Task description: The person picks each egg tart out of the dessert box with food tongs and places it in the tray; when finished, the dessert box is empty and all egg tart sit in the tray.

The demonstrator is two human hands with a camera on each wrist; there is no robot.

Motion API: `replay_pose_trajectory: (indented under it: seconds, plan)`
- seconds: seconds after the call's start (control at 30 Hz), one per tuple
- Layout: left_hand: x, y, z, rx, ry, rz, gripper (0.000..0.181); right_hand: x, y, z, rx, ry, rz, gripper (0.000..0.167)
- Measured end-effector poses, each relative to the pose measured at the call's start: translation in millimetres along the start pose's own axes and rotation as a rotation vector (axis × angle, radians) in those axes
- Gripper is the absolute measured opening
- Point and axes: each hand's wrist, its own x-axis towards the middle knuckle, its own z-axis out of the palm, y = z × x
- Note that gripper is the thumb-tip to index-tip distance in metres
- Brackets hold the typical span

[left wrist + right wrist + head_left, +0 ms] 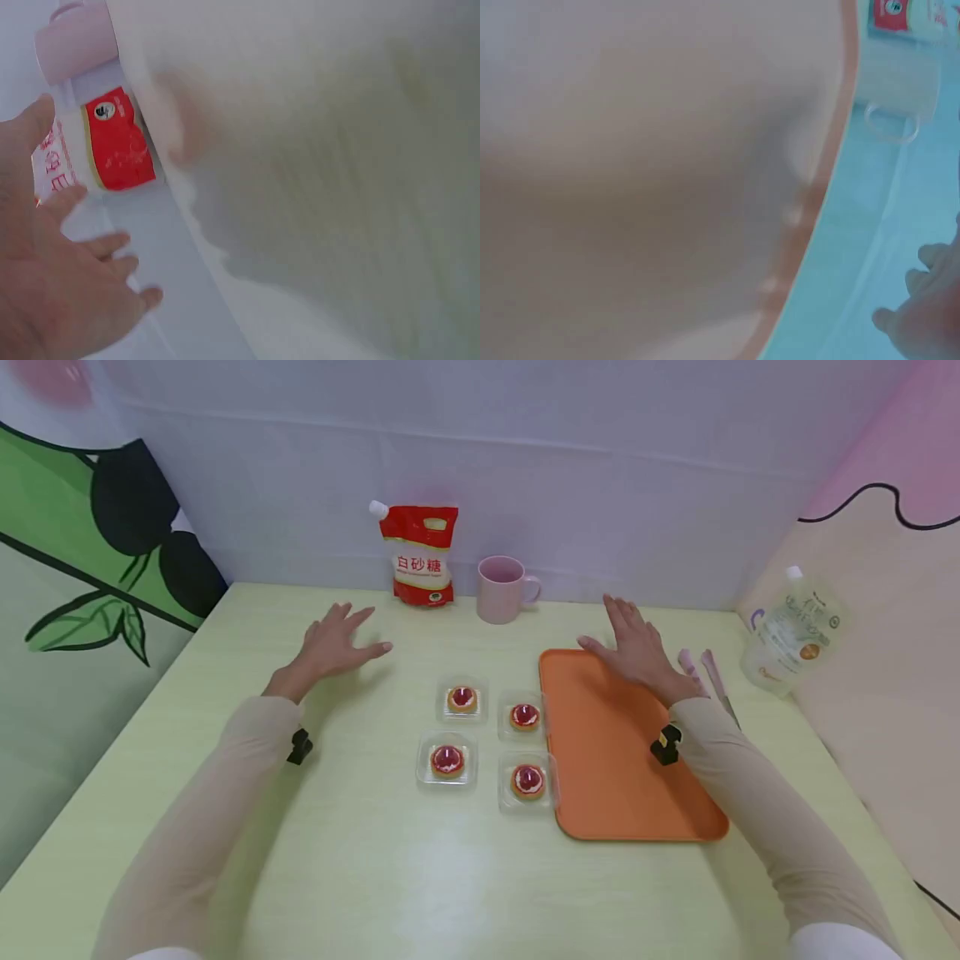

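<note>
My left hand hovers over the left part of the table, fingers spread and holding nothing; its shadow falls on the tabletop. Above the back part of an orange tray is my right hand, also spread and holding nothing. Between the hands, several small tarts with red topping, such as the front-left tart, sit in clear plastic boxes. The two right-hand boxes, the nearer box among them, meet or overlap the tray's left edge. In the left wrist view a red and white sugar bag appears beyond the left fingers.
At the table's back edge the sugar bag stands beside a pink mug. Pink-handled utensils lie right of the tray, partly behind the right arm. A clear spouted pouch stands at the right edge. A cloth-covered wall rises behind.
</note>
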Motion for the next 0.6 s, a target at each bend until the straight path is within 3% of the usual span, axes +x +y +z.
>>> replay_pose_trajectory:
  seconds: [0.23,0.47,0.6]
  plan:
    - [0.3,14.1,18.0,-0.254,-0.163,0.075,0.081,9.0,-31,4,0.051,-0.100,-0.115,0.098]
    - [-2.4,25.1,30.5,-0.327,-0.273,0.229,0.083,17.4,-70,11,0.153,-0.178,-0.178,0.105]
    - [-6.7,31.0,35.9,-0.357,-0.333,0.267,0.089,22.0,-93,17,0.213,-0.222,-0.241,0.106]
